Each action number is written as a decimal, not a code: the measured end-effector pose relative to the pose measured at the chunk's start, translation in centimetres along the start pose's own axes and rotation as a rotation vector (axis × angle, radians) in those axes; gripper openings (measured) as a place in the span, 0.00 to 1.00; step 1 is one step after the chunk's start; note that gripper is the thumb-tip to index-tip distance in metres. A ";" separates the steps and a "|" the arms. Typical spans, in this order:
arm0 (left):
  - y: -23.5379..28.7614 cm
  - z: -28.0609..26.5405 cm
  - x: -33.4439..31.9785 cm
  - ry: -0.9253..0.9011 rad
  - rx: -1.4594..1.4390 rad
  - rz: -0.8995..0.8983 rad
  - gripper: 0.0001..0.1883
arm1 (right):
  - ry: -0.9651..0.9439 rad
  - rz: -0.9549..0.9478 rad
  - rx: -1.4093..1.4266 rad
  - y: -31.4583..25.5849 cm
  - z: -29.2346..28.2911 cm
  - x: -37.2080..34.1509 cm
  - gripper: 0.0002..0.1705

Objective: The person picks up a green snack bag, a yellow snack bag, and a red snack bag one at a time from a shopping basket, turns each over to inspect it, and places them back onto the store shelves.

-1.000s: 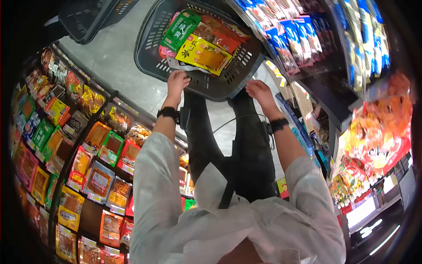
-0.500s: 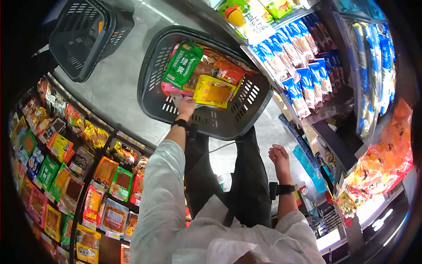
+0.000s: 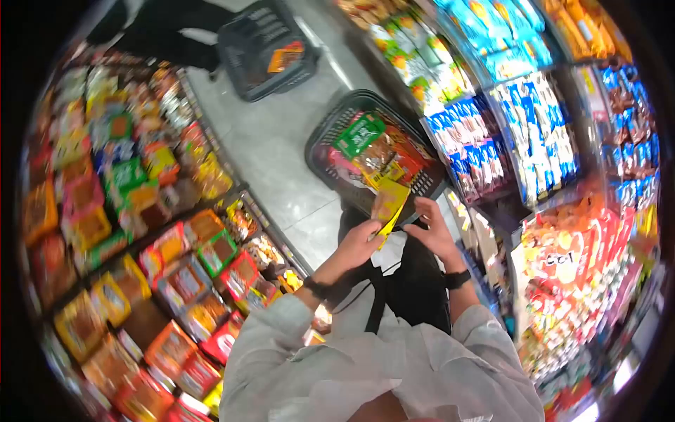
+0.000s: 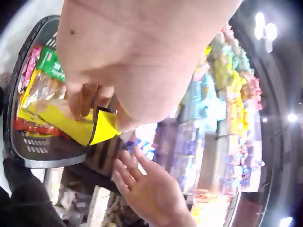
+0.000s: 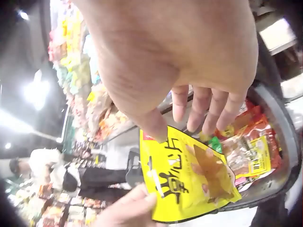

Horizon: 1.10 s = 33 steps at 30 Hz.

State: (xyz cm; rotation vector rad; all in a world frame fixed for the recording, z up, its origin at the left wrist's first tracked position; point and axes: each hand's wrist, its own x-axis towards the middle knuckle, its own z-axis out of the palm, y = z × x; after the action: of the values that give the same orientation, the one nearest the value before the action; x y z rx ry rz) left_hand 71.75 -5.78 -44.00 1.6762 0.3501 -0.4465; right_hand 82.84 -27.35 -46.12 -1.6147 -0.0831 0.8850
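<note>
My left hand (image 3: 357, 247) pinches a yellow snack packet (image 3: 395, 200) by its lower edge, just above the near side of a dark basket (image 3: 318, 156). My right hand (image 3: 434, 231) is beside the packet with its fingers spread and slightly bent. In the left wrist view, the right hand (image 4: 154, 191) shows its palm, apart from the yellow packet (image 4: 71, 124). The right wrist view shows the printed front of the packet (image 5: 182, 177); the right thumb overlaps its top edge, and contact is unclear. Green, pink and red packets lie in the basket, a green one (image 3: 361, 135) on top.
Another dark basket (image 3: 254, 60) stands on the grey floor (image 3: 271, 137) near a person in dark clothes (image 3: 169, 34). Packed snack shelves (image 3: 116, 271) run along the left. On the right are racks of blue-and-white packets (image 3: 538, 133) and red bags (image 3: 562, 246).
My left hand has lifted the yellow packet from the basket and brought it towards my body. My right hand has come up close to the packet. The head view has turned.
</note>
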 end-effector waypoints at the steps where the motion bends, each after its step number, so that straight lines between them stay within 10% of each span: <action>1: 2.2 -0.1 -2.4 0.089 -0.049 -0.024 0.06 | -0.091 -0.166 -0.111 -2.7 0.7 0.3 0.45; 4: 7.0 2.1 -12.1 0.400 -0.457 -0.042 0.08 | -0.443 -0.342 -0.229 -10.1 2.7 -0.7 0.59; 7: 7.8 4.8 -20.7 0.829 -0.774 -0.043 0.18 | -0.989 -0.179 -0.202 -14.2 5.2 -2.3 0.44; 13: 13.7 12.5 -33.2 1.426 -1.592 0.497 0.27 | -1.532 0.050 -0.424 -18.2 11.1 -11.5 0.31; 18: 12.5 20.5 -37.6 1.475 -1.731 0.861 0.38 | -1.606 0.061 -0.450 -16.8 14.5 -19.7 0.27; 20: 8.0 23.8 -38.8 1.069 -1.635 1.273 0.36 | -1.513 0.041 -0.508 -14.8 15.5 -22.4 0.23; 23: 8.1 25.8 -39.8 1.577 -1.303 0.666 0.32 | -1.427 0.109 -0.608 -11.9 16.3 -25.6 0.19; 26: 6.8 28.1 -42.9 1.632 -1.101 0.408 0.34 | -1.419 0.067 -0.683 -10.0 17.4 -29.2 0.19; 33: 3.5 31.5 -50.0 1.572 -1.003 0.370 0.32 | -1.568 0.060 -0.641 -6.8 19.4 -37.5 0.28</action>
State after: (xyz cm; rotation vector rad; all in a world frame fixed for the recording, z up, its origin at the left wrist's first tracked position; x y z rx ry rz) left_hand 26.61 -36.32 -20.79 0.7150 1.1148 1.2595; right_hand 48.01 -28.90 -21.38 -1.0507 -1.5167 2.1137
